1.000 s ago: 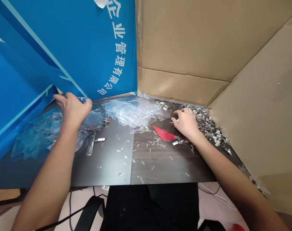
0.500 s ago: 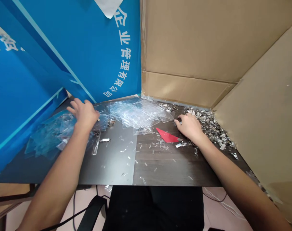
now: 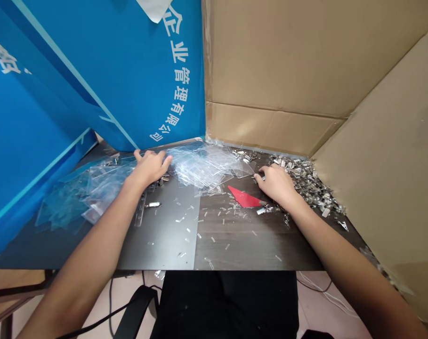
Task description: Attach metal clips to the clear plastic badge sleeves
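My left hand (image 3: 150, 165) lies flat with fingers stretched out, its fingertips touching the left edge of a heap of clear plastic sleeves (image 3: 205, 165) at the back middle of the dark table (image 3: 171, 240). My right hand (image 3: 277, 182) rests knuckles up with fingers curled at the edge of a pile of small metal clips (image 3: 310, 183); what its fingers hold is hidden. A red triangular piece (image 3: 244, 197) lies just left of that hand. A second spread of clear sleeves (image 3: 83, 193) lies left of my left arm.
Blue printed boards (image 3: 104, 70) stand along the left and back left. Brown cardboard walls (image 3: 287, 66) close the back and right. Small clear scraps (image 3: 199, 221) and a loose metal clip (image 3: 152, 205) litter the table. Cables hang below the front edge.
My left hand has moved right from the left spread of sleeves to the edge of the middle heap and opened flat. My right hand has stayed at the clip pile.
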Action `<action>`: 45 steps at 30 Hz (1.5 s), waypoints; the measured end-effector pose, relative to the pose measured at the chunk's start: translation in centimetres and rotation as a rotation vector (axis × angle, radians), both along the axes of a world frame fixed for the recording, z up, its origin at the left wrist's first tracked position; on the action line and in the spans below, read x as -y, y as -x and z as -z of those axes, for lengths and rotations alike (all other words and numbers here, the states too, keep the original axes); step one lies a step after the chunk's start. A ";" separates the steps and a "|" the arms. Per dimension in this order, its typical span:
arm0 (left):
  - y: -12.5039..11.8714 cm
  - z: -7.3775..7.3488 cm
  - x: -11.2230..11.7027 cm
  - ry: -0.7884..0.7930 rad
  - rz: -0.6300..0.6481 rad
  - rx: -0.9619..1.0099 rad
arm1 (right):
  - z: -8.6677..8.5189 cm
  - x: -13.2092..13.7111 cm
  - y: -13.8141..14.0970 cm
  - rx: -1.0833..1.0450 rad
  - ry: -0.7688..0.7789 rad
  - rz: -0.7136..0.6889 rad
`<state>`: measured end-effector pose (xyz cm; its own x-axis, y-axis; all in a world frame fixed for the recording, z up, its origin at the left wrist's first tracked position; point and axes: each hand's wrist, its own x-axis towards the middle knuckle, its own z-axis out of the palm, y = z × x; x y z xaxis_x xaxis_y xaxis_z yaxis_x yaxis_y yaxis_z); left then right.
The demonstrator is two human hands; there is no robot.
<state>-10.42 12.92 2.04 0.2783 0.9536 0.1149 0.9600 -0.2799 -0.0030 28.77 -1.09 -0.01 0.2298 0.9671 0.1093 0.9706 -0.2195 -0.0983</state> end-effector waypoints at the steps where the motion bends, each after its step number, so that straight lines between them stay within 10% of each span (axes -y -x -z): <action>1: -0.1 -0.1 0.1 0.000 0.013 0.006 | 0.0 0.0 0.0 -0.005 0.002 0.002; 14: -1.3 -0.1 0.8 0.083 0.202 0.147 | -0.4 0.1 0.1 0.033 0.042 -0.009; 32: 2.1 -1.9 1.5 0.228 -0.089 -0.172 | -1.1 0.6 -1.2 0.037 0.073 0.029; 45: -3.2 0.9 3.3 -0.002 0.121 0.055 | -1.5 0.0 -2.5 -0.069 0.013 0.011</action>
<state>-7.26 9.64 1.10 0.3848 0.9130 0.1350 0.9179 -0.3940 0.0478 31.26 -1.10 1.49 0.2467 0.9658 0.0800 0.9593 -0.2317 -0.1615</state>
